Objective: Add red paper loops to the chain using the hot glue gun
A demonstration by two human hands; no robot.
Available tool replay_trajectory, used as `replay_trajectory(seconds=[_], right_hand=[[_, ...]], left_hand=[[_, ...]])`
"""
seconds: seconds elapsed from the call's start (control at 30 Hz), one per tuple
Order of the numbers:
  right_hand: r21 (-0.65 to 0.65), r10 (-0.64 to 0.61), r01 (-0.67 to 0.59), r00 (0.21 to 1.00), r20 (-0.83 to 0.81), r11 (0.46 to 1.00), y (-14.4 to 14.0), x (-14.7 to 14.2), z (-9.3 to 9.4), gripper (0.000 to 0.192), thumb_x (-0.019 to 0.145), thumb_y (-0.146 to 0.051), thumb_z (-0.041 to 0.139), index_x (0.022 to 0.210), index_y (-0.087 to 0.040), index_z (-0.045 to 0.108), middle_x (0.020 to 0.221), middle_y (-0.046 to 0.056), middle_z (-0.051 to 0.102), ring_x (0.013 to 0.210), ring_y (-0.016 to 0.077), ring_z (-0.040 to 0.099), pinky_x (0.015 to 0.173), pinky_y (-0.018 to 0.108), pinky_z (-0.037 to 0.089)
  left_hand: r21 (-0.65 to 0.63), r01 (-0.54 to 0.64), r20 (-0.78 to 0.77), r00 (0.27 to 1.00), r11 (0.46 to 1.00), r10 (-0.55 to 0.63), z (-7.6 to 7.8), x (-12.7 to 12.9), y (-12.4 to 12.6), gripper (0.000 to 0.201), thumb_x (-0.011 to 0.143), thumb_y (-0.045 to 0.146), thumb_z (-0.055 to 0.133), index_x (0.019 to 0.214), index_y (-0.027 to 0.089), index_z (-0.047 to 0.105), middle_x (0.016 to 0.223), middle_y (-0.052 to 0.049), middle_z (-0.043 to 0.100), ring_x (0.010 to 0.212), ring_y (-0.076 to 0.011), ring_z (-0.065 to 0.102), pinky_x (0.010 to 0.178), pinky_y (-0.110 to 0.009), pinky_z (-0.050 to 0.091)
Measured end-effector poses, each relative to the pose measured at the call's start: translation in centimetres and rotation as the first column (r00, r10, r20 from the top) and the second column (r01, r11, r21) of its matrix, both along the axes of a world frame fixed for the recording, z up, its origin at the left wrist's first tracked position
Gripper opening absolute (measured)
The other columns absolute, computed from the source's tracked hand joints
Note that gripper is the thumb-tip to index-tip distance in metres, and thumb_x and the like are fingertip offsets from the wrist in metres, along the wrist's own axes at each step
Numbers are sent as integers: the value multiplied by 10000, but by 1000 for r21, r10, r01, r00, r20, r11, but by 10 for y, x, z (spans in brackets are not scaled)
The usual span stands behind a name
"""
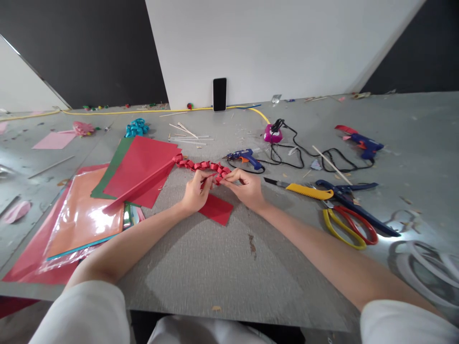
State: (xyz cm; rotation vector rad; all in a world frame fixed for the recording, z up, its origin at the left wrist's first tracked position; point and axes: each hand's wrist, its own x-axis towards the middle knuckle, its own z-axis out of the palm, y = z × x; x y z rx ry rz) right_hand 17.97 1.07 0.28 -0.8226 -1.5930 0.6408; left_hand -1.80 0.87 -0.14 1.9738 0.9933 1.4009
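White sleeves [82,315] low at the near edge, bare arms reaching far over grey table [215,267]. Left hand [195,193] and right hand [247,188] close together in the middle, fingers curled narrow, both pinching the near end of red paper chain [201,166]. Chain running far and left from the fingers up to red sheets [147,167], touching them. Small red piece [217,209] flat on the table just under the hands. Green sheet [111,172] peeking out below the red ones, and orange sheets in shiny plastic [84,217] nearer and more left. Pink paper [53,140] far left, well apart. Blue curls [136,128] far, past the red sheets. Blue glue gun [245,156] just beyond the right hand, black cord [287,157] looping right to second glue gun [364,143]. Pink thing [272,134] on the cord, hard to tell what. Yellow knife [304,190] right of the right hand, blade pointing left. Scissors [349,224] with red and yellow loops near right, blue scissors [355,203] lying across them. Thin stick [332,165] far of the scissors. Black phone [220,94] standing against white board [279,48] far back.
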Motion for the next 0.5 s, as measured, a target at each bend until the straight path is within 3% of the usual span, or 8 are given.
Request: replay_trajectory(seconds=[0.3, 0.5], right_hand=[[19, 36, -38, 996, 87, 999, -2, 3, -1, 182, 1008, -357, 653, 915, -260, 776, 1032, 54, 826, 1001, 214, 780, 956, 410, 605], [-19, 29, -27, 993, 117, 999, -3, 1, 3, 277, 1061, -408, 547, 989, -274, 778, 1082, 57, 823, 998, 204, 774, 933, 398, 622]], left_hand=[[1, -6, 1, 1000, 1000, 6, 4, 1, -1, 248, 1085, 423, 470, 982, 202, 514, 769, -22, 690, 635, -98, 638, 640, -221, 502], [-19, -20, 1, 1000, 1000, 20, 3, 1, 0, 263, 1086, 443, 467, 983, 206, 516, 795, -33, 709, 632, -99, 645, 638, -227, 507]])
